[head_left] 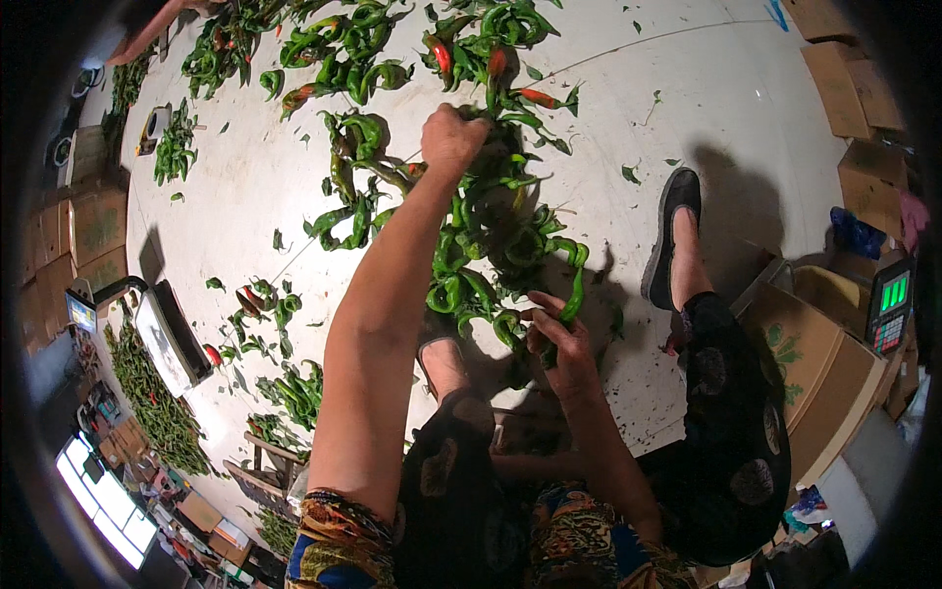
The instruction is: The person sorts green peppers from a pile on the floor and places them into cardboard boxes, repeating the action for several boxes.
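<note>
A long heap of curled green chili peppers (471,231) lies on the pale floor between my feet, running away from me. My left hand (453,139) reaches to the heap's far part, its fingers curled down among the peppers. The back of the hand hides the fingertips, so what they grip cannot be made out. Nearer to me, at the heap's right edge, my right hand (567,358) is closed on a bent green chili pepper (575,293), which sticks up past the fingers.
More pepper piles, some with red ones (442,61), lie ahead and left. Cardboard boxes (800,358) and a scale display (890,299) stand at right. A platform scale (162,339) is at left. Another person's arm (147,29) shows at far left.
</note>
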